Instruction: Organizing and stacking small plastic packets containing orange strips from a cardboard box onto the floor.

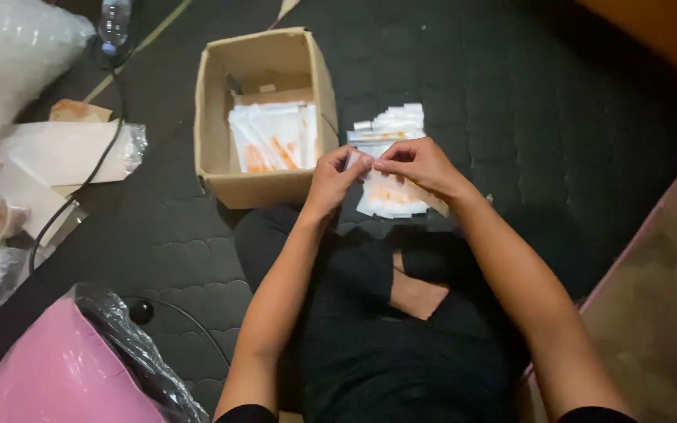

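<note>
Between the two hands, a small clear packet (369,162) is pinched by the fingertips of the left hand (331,180) and the right hand (421,166). Under the hands, a pile of packets (389,125) is spread on the dark mat (511,94). Just left, more packets are stacked inside a cardboard box (213,110).

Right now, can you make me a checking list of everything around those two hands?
Surface: dark quilted mat, person sitting on it.
Job's things: small clear plastic packet with orange print, pinched by both hands above a loose pile of the same packets; open brown cardboard box holds more.
Clutter: pink plastic bag, white bubble wrap, clear water bottle.
Grippers: left hand and right hand, both gripping the packet.
Cables: black cable over the mat.
Surroundings: brown carpet edge.
</note>
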